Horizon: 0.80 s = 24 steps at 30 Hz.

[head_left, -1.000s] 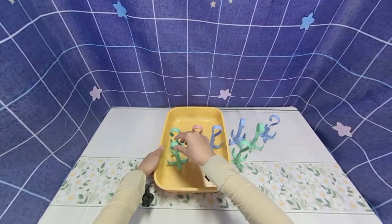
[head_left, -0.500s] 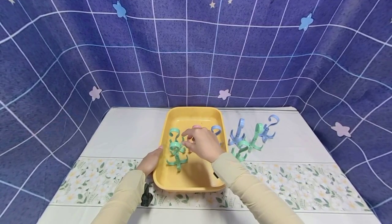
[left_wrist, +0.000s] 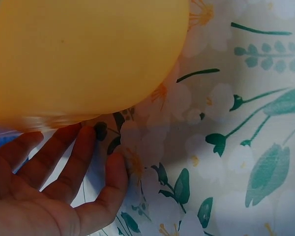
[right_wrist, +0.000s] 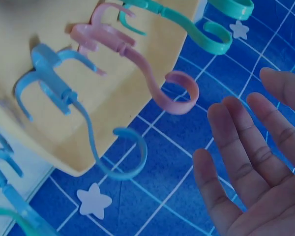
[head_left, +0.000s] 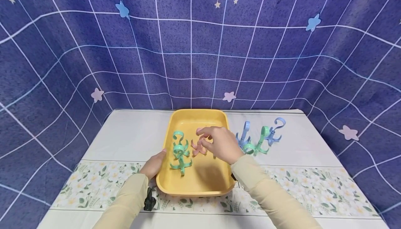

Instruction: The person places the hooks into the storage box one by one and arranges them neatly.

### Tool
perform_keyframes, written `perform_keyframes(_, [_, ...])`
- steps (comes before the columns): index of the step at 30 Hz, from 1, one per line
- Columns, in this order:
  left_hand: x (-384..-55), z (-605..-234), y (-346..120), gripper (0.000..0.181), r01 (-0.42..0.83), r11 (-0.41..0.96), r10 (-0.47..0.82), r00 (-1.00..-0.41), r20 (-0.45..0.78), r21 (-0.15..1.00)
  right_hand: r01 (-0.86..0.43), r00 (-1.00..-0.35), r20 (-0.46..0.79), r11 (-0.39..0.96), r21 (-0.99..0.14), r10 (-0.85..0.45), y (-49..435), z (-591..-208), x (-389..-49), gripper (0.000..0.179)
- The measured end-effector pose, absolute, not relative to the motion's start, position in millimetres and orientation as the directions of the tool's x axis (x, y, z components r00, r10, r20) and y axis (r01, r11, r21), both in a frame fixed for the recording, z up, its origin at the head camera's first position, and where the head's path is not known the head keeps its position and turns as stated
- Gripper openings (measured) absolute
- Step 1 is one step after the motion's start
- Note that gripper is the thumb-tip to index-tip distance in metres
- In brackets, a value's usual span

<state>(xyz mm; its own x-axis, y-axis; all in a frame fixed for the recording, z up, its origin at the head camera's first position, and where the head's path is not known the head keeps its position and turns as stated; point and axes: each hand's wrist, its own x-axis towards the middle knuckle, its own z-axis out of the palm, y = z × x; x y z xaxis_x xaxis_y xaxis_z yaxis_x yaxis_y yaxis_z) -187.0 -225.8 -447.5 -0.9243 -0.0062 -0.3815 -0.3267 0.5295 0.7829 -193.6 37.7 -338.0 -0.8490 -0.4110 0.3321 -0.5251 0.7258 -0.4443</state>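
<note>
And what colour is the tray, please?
The tray is yellow, clearest in the head view.

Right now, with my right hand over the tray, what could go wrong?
Your right hand is close to the pink hook and might knock it over. The two green hooks inside stand close together, so they could tangle if one is lifted. Your left hand touches the side of the yellow tray; a push might slide it into the loose hooks.

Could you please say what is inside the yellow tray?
Two green hooks, a pink hook and a blue hook; in the head view, the right hand mostly covers the blue hook.
</note>
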Motion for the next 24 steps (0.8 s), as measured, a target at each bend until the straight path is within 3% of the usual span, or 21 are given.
perform_keyframes(24, [-185.6,-442.9,-223.7,0.068,-0.33,0.531,-0.001,-0.921,-0.389,0.78,-0.399,-0.909,0.324,0.767,-0.502,-0.262,90.7,-328.6,-193.1,0.025])
